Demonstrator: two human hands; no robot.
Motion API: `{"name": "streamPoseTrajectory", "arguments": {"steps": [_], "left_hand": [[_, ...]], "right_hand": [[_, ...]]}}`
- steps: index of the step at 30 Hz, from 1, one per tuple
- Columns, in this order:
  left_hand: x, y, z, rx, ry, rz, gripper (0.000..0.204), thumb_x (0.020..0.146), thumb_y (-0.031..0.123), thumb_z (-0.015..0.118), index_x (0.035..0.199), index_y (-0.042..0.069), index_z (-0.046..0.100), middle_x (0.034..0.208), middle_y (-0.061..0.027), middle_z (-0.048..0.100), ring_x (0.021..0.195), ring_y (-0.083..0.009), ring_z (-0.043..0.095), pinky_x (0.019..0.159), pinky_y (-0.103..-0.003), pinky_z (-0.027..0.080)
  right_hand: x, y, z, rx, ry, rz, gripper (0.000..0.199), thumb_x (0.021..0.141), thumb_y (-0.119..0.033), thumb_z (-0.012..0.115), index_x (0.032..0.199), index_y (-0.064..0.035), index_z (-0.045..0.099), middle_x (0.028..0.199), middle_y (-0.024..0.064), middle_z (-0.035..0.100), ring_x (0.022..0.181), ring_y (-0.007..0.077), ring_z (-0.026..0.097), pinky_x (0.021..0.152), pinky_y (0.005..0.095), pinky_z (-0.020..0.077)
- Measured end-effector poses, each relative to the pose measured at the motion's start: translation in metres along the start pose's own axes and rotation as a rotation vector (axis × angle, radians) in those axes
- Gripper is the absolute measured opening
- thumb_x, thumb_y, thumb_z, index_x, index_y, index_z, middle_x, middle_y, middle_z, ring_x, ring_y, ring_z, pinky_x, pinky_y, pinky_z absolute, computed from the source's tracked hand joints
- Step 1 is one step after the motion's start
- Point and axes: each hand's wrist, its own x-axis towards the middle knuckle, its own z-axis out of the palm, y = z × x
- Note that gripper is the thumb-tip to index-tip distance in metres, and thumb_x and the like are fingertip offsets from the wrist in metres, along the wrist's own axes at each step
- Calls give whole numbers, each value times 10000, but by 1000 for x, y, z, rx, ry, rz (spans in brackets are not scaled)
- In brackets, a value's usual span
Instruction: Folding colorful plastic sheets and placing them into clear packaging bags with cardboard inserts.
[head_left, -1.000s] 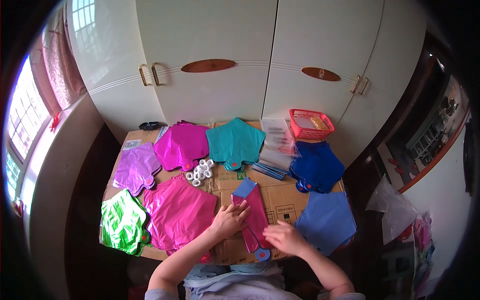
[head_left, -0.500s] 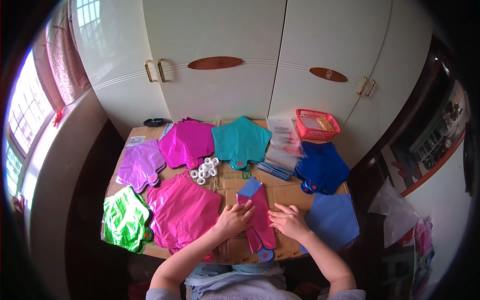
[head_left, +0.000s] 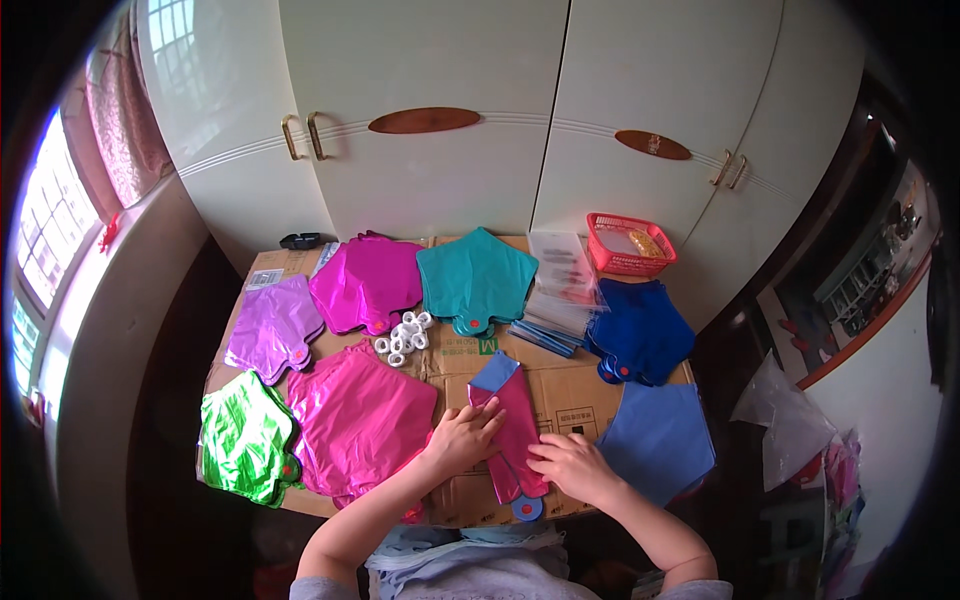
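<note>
In front of me lies a folded strip of flat foil balloons [head_left: 516, 430], pink outside with a blue layer showing at its far end. A round blue tab with a red dot sticks out at its near end. My left hand [head_left: 464, 436] rests on the strip's left side, fingers stretched out and lying flat. At the right edge, my right hand [head_left: 575, 466] touches the strip with its fingers, which are extended and slightly bent. Neither hand grips it. Beside my left forearm is a stack of flat pink foil balloons [head_left: 360, 425]; matte blue ones [head_left: 658, 443] lie right of my right hand.
Cardboard [head_left: 455, 375] covers the table. Around it lie green [head_left: 245, 437], lilac [head_left: 272, 325], magenta [head_left: 368, 283], teal [head_left: 477, 280] and dark blue [head_left: 645, 330] foil balloons. Several white rings [head_left: 404, 338], clear plastic bags [head_left: 560, 280] and a red basket [head_left: 628, 245] stand among them.
My right hand has slid slightly nearer to me along the strip's right edge. My left hand stays on the strip. The whole view has shifted a little.
</note>
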Motion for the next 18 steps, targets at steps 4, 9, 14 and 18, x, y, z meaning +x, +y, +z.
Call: {"name": "streamPoseTrajectory", "arguments": {"steps": [4,9,14,18], "left_hand": [[0,0,1,-16,-8,-5,550,785,393,624,1261,133,536,1354,-57,488,1085,-180,527,813,-360,423],[0,1,0,-9,-20,-6,543,785,380,622,1262,134,535,1367,-59,477,1095,-183,526,821,-367,419],[0,0,1,-22,-22,-12,552,780,374,624,1268,134,530,1372,-58,473,1104,-183,520,831,-372,414],[1,-1,-2,-19,-33,-1,564,775,374,624,1275,134,525,1369,-59,474,1101,-175,518,831,-372,412]], "right_hand": [[-4,-2,11,49,26,-78,218,785,-68,557,960,-52,685,1096,72,636,1075,202,569,910,334,458],[0,-13,28,118,101,9,91,771,-75,569,827,-49,635,875,70,619,896,206,611,759,345,514],[17,-40,49,-116,251,240,66,784,-80,536,848,-86,550,807,62,530,832,214,575,695,351,494],[16,-36,58,-38,319,219,170,792,-84,521,953,-52,564,913,101,538,936,249,548,803,359,478]]}}
